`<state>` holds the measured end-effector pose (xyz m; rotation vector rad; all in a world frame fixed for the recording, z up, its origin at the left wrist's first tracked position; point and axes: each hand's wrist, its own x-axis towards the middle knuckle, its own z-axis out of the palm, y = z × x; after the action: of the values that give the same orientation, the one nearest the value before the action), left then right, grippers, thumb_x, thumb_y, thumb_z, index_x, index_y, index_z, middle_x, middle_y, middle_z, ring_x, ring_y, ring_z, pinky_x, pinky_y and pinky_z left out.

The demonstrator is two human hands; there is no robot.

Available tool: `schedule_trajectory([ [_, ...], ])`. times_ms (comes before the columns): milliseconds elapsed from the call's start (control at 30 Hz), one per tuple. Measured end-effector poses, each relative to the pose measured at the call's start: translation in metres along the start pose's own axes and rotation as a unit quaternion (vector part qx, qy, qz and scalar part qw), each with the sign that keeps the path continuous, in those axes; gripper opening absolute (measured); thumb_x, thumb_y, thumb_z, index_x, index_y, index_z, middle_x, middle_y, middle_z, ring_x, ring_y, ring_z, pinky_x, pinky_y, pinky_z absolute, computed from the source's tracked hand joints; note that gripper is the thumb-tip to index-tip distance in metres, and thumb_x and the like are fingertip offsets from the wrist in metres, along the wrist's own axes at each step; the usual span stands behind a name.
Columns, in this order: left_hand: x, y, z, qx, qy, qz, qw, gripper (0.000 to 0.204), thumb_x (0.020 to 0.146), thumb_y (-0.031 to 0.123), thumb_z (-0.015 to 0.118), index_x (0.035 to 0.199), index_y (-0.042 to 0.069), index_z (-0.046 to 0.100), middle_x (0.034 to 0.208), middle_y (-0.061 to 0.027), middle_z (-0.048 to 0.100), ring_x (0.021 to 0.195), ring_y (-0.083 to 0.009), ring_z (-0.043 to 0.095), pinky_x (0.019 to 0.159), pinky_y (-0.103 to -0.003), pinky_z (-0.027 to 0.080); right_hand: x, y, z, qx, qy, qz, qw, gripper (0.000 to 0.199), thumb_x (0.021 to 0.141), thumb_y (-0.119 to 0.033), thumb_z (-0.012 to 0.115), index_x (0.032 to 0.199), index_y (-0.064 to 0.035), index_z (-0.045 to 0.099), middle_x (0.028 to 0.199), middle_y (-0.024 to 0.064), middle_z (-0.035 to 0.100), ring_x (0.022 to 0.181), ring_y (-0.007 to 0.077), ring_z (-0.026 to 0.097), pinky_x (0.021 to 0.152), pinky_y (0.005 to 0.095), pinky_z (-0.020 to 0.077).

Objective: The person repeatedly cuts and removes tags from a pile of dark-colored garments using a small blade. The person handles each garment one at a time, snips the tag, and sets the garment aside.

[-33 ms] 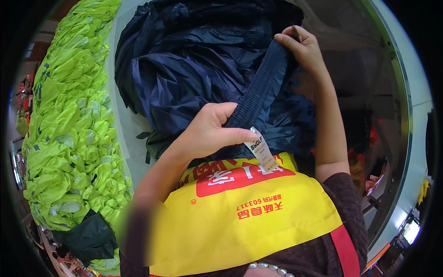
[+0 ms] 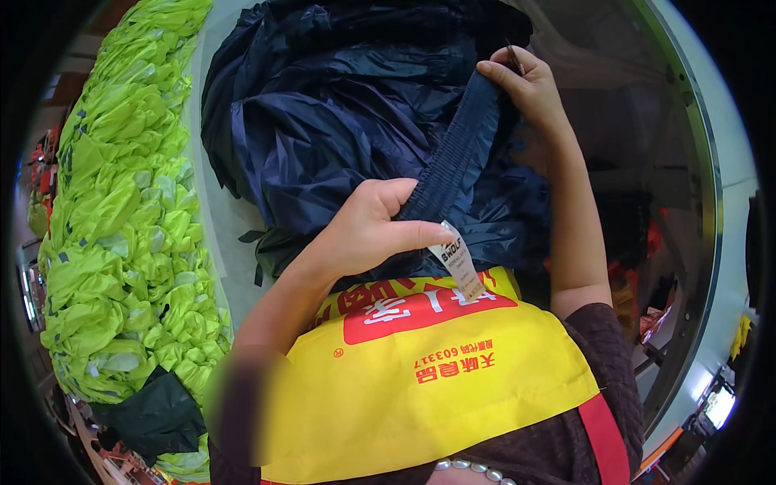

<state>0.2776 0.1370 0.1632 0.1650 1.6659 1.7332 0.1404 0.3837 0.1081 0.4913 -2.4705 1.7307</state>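
A dark navy gathered elastic band (image 2: 457, 145) of thin shiny fabric runs slantwise between my two hands. My left hand (image 2: 368, 226) is closed on its lower end, thumb on top. A white printed label (image 2: 458, 257) hangs from the band beside that thumb. Higher up, to the right, my right hand (image 2: 525, 85) pinches the other end between thumb and fingers. A thin dark pointed tool (image 2: 514, 58) also shows among the right fingers; its full shape is hidden. Behind the band lies a large heap of the same navy fabric (image 2: 323, 129).
A long pile of bright yellow-green garments (image 2: 133, 218) lines the left side, with a dark green cloth piece (image 2: 153, 416) at its near end. A curved metal edge (image 2: 707, 186) bounds the dark table at right. My yellow apron (image 2: 436, 388) is just below the hands.
My right hand has shifted very slightly left, and the dark tool in its fingers has turned more upright. The label has tilted a little. My left hand stays nearly still.
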Motion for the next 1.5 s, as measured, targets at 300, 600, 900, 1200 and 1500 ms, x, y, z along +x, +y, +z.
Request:
schedule_trajectory([
  [300,0.016,0.0,0.004,0.132,0.049,0.294,0.945,0.014,0.078,0.002,0.068,0.092,-0.001,0.065,0.087,-0.0073,0.064,0.08,-0.0156,0.06,0.071,-0.024,0.046,-0.002,-0.008,0.036,0.001,-0.079,0.007,0.997,0.023,0.079,-0.027,0.071,0.085,-0.0053,0.066,0.072,0.0017,0.058,0.066,0.0099,0.055,0.061,0.0228,0.0439],
  [600,0.042,0.023,-0.002,0.251,0.115,0.435,0.857,0.018,0.079,0.011,0.069,0.096,0.005,0.068,0.115,-0.0118,0.053,0.111,-0.0229,0.048,0.093,-0.032,0.037,-0.042,-0.004,0.075,0.305,-0.262,0.121,0.908,0.016,0.082,-0.018,0.066,0.087,-0.0036,0.062,0.078,-0.0008,0.059,0.072,0.0066,0.052,0.067,0.0218,0.0434],
  [900,0.041,0.011,0.0,0.032,0.147,0.179,0.972,0.018,0.085,0.012,0.066,0.074,0.003,0.054,0.066,0.0033,0.052,0.064,-0.0019,0.046,0.053,-0.018,0.036,-0.05,-0.054,0.034,0.469,-0.127,0.203,0.85,0.037,0.084,-0.02,0.057,0.116,-0.0006,0.058,0.072,-0.0024,0.056,0.046,0.0002,0.034,0.042,0.0147,0.0252],
  [1200,0.039,0.015,0.008,0.159,0.143,0.248,0.945,0.007,0.087,0.007,0.061,0.087,0.0,0.061,0.076,-0.0007,0.062,0.072,-0.006,0.057,0.065,-0.019,0.045,-0.062,-0.078,0.061,0.346,-0.009,0.056,0.936,0.019,0.085,-0.015,0.064,0.098,-0.0017,0.068,0.085,0.0057,0.068,0.073,0.0083,0.062,0.064,0.0186,0.0481],
  [1500,0.044,-0.009,-0.001,0.161,0.153,0.195,0.955,0.008,0.086,0.005,0.061,0.091,-0.001,0.064,0.078,0.0,0.064,0.069,-0.0047,0.056,0.063,-0.018,0.044,-0.062,-0.079,0.039,0.183,0.115,-0.02,0.976,0.018,0.084,-0.017,0.066,0.097,-0.0028,0.068,0.087,0.0066,0.069,0.076,0.0093,0.063,0.066,0.02,0.0487],
])
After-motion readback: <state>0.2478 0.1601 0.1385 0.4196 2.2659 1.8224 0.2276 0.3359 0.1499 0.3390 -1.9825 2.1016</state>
